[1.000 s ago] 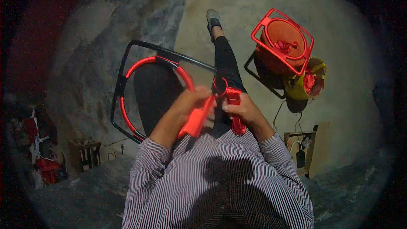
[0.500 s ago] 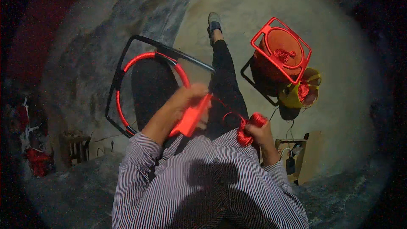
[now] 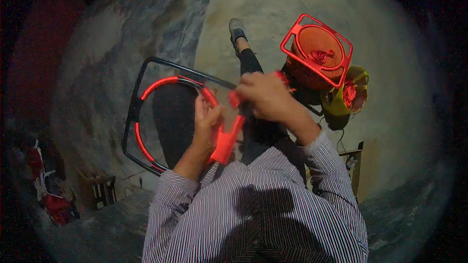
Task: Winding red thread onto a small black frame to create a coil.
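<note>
A black metal frame (image 3: 133,103) with a round inner ring lies across my lap. Red cord wraps much of the ring (image 3: 160,84), with some black metal bare at its top and lower left. A wide red-wrapped band (image 3: 224,147) covers its lower right corner. My left hand (image 3: 207,119) is closed on the right side of the ring. Just right of it, above the frame's edge, is my right hand (image 3: 269,97), slightly blurred and closed around a bundle of red cord (image 3: 234,100). Part of the bundle is hidden behind the fingers.
At right, a red-wrapped frame (image 3: 286,44) rests on a round orange-brown seat (image 3: 312,39) with loose red cord (image 3: 321,57) on it. Beside it stands a yellow container (image 3: 360,79) holding red cord. A wooden box (image 3: 363,165) is at lower right; a small wooden stool (image 3: 100,190) at lower left.
My right hand has carried the red cord bundle up and left, from beside my hip to over the frame. My left hand has shifted slightly left and down along the ring.
</note>
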A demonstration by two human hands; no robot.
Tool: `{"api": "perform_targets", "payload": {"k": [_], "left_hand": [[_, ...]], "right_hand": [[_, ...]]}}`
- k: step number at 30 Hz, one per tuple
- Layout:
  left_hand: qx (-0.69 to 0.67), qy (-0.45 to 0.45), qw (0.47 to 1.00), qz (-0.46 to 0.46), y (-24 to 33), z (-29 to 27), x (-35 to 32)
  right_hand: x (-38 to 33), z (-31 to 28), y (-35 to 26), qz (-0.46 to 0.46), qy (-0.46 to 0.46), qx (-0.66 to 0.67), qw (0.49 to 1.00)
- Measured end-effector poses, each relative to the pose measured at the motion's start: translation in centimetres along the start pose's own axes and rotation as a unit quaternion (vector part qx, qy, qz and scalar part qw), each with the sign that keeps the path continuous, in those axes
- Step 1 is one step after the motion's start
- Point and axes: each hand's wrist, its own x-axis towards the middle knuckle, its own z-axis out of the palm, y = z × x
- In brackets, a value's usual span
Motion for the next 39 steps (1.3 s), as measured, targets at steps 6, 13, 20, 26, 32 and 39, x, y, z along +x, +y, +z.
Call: {"api": "perform_targets", "payload": {"k": [6,13,20,26,32,39], "left_hand": [[-0.023,-0.058,0.997,-0.035,-0.1,-0.1,0.5],[-0.042,-0.091,0.983,-0.152,1.0,1.2,0.1],[0.006,-0.009,1.0,-0.02,-0.1,0.8,0.2],[-0.073,-0.085,0.985,-0.132,-0.3,-0.2,0.0],[-0.177,-0.076,0.956,-0.219,1.8,1.9,-0.2],[-0.17,-0.105,0.94,-0.278,0.3,-0.6,0.5]], "right_hand": [[0.4,2.9,1.2,-0.108,0.112,-0.073,0.985],[-2.0,5.3,3.0,0.008,0.155,0.14,0.978],[-0.5,2.7,-1.4,-0.096,0.102,-0.15,0.979],[-1.6,3.5,0.7,-0.066,0.23,0.197,0.951],[-6.1,5.2,3.1,0.18,0.178,0.39,0.885],[-5.8,6.8,2.1,0.22,0.024,0.395,0.891]]}}
